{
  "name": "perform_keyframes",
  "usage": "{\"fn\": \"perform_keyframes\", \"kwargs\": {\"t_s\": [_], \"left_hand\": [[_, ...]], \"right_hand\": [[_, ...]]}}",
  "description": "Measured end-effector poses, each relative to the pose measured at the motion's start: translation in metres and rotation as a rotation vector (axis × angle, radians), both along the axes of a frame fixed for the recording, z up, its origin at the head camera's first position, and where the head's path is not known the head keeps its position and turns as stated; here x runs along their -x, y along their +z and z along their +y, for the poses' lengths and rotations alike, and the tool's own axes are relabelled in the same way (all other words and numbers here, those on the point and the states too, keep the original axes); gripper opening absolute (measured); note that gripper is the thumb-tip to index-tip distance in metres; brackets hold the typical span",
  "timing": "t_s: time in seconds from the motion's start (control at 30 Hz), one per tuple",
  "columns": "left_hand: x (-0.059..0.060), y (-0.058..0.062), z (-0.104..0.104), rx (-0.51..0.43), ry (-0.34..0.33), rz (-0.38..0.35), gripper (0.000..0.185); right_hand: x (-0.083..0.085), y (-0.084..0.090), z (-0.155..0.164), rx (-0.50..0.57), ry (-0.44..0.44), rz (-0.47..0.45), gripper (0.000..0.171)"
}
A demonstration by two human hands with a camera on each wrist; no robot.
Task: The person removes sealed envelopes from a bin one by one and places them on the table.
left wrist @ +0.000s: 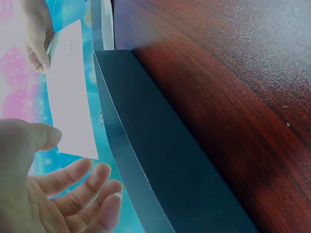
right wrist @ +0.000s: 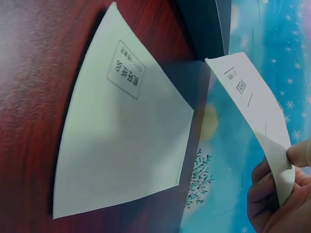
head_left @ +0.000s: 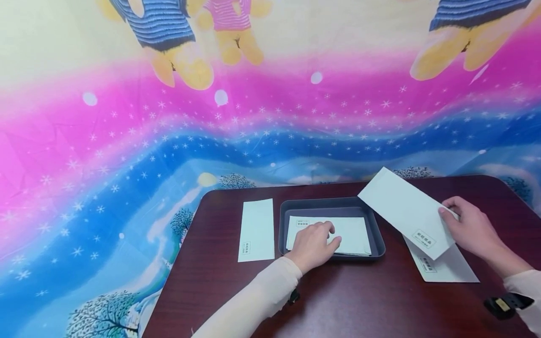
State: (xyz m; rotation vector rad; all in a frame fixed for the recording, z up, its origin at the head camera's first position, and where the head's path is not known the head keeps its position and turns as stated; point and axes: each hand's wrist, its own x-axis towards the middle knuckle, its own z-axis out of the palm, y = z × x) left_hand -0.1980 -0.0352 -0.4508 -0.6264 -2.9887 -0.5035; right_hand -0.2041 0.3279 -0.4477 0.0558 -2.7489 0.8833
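Observation:
My right hand [head_left: 469, 230] pinches a pale envelope [head_left: 401, 206] by its right end, thumb on top, and holds it tilted above the table. In the right wrist view the held envelope [right wrist: 260, 107] bends slightly. Beneath it another envelope [head_left: 452, 272] with a small printed box lies on the table, partly covered in the head view. My left hand [head_left: 314, 244] hovers over a dark grey tray [head_left: 329, 206], fingers loosely bent and holding nothing in the left wrist view. Inside the tray lies a small stack of envelopes [head_left: 355, 234], partly hidden by that hand.
One more envelope [head_left: 257, 230] lies upright on the table left of the tray. The dark red wooden table [head_left: 203, 281] has rounded back corners. Behind it hangs a printed cloth [head_left: 270, 112] with snowflakes and bears.

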Motion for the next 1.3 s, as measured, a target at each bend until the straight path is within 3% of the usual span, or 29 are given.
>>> {"fn": "perform_keyframes", "kwargs": {"t_s": [0.47, 1.3], "left_hand": [[-0.001, 0.003, 0.013, 0.018, -0.031, 0.01, 0.025], [-0.006, 0.002, 0.022, 0.021, -0.014, 0.006, 0.024]], "right_hand": [[-0.011, -0.011, 0.013, 0.006, -0.011, -0.077, 0.033], [-0.017, -0.031, 0.038, -0.007, -0.028, -0.165, 0.036]]}}
